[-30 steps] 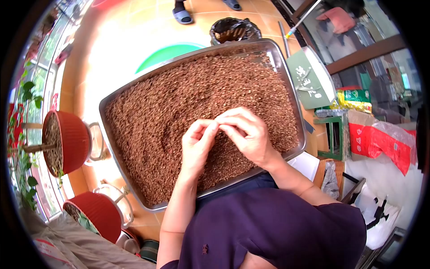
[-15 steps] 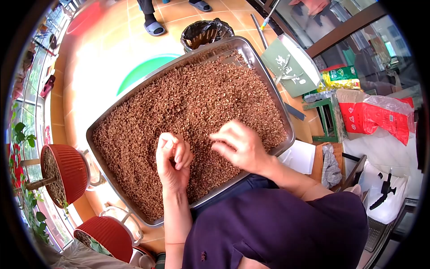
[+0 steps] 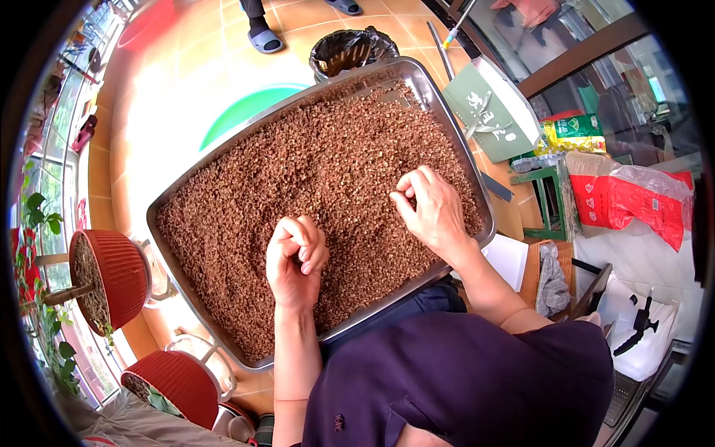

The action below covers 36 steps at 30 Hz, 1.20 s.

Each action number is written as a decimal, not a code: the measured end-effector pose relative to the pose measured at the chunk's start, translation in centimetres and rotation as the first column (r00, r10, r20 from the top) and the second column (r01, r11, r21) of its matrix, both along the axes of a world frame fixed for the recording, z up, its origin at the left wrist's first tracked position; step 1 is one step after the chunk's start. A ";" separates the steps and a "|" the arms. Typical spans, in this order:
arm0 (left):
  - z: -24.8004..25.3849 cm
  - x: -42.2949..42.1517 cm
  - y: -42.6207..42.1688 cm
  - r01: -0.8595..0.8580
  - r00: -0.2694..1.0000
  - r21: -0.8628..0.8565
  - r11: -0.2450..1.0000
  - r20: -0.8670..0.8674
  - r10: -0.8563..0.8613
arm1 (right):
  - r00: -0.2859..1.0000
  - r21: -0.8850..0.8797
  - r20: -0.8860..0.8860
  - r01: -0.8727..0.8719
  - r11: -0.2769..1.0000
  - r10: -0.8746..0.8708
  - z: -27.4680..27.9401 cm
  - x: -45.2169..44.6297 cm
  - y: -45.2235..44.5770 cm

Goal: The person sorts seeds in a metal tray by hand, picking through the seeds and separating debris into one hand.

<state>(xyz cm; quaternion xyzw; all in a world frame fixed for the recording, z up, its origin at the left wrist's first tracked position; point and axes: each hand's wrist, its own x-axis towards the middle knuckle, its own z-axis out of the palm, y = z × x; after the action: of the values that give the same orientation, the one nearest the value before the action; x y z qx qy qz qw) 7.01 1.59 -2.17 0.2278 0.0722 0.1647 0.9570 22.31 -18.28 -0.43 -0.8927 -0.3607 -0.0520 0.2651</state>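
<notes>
A large metal tray (image 3: 482, 195) holds a thick layer of small reddish-brown dried pieces (image 3: 328, 156). Over the tray's lower middle is my left hand (image 3: 297, 262), palm side up, with its fingers curled in; whatever it may hold is hidden. My right hand (image 3: 432, 207) hovers over the right part of the pieces, its thumb and index finger close together and pointing left. Anything between those fingertips is too small to make out. The two hands are apart.
Beyond the tray stand a black-lined bin (image 3: 353, 51) and a green basin (image 3: 249, 110). A person's slippered foot (image 3: 266, 42) is farther back. Red plant pots (image 3: 123, 272) stand at left. On the right are a green box (image 3: 488, 112), a green stool (image 3: 547, 200) and a red bag (image 3: 633, 195).
My hands, together a second ago, have separated. My right hand has moved right and farther over the tray, while my left hand has turned and curled. The view has shifted too.
</notes>
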 end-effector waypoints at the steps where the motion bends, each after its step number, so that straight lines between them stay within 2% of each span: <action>1: 0.1 0.0 -0.1 0.010 1.000 0.030 1.000 -0.024 -0.009 | 1.000 0.019 0.011 -0.001 1.000 0.000 -0.4 0.1 -0.1; 3: 0.4 0.1 -0.5 0.031 0.997 0.089 0.996 -0.074 -0.025 | 1.000 0.055 -0.006 -0.004 0.998 0.005 -0.4 0.0 -0.1; 4: 1.1 0.3 -0.8 0.065 0.987 0.191 0.979 -0.160 -0.034 | 1.000 0.071 -0.031 -0.004 0.997 0.006 -0.1 -0.2 0.0; 8: 0.8 0.2 -1.5 0.196 0.969 0.255 0.947 -0.198 -0.148 | 0.968 0.196 -0.250 0.029 0.980 0.021 1.7 -0.9 0.5; 12: 0.7 0.3 -2.1 0.342 0.901 0.370 0.864 -0.390 -0.189 | 0.949 0.283 -0.289 -0.044 0.958 0.129 2.9 -1.9 1.3; 16: -0.2 0.6 -2.8 0.314 0.911 0.387 0.867 -0.380 -0.160 | 0.937 0.375 -0.238 -0.154 0.914 0.256 2.9 -3.0 2.4; 19: 0.0 0.8 -3.0 0.220 0.923 0.379 0.899 -0.379 -0.066 | 0.953 0.224 -0.020 -0.290 0.930 0.302 3.2 -3.3 2.9; 20: -0.2 0.8 -3.1 0.187 0.930 0.430 0.883 -0.367 -0.018 | 0.953 0.201 0.014 -0.298 0.933 0.302 3.3 -3.7 3.2; 23: -0.5 0.7 -3.2 0.166 0.929 0.474 0.865 -0.369 0.024 | 0.954 0.236 -0.089 -0.260 0.936 0.288 2.6 -4.4 3.4; 27: -0.1 0.6 -3.0 0.192 0.932 0.247 0.950 -0.349 -0.097 | 0.927 0.319 -0.246 -0.200 0.927 0.284 2.7 -4.5 3.5; 32: 0.4 0.8 -2.5 0.113 0.958 -0.065 0.991 -0.259 -0.126 | 0.919 0.330 -0.281 -0.178 0.927 0.277 2.7 -4.9 3.4; 35: 0.6 0.8 -1.9 0.104 0.959 -0.085 0.991 -0.255 -0.123 | 0.918 0.350 -0.305 -0.140 0.926 0.254 2.6 -5.8 3.4; 36: 0.6 0.8 -1.9 0.117 0.948 -0.039 0.992 -0.292 -0.124 | 0.918 0.355 -0.312 -0.126 0.926 0.245 2.5 -6.0 3.5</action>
<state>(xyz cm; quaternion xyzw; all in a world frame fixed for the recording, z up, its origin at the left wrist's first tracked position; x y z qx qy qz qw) 7.76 -0.33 -1.58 0.2434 0.2012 0.0694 0.9463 16.35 -14.80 2.10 -0.7919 -0.3781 0.0747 0.4737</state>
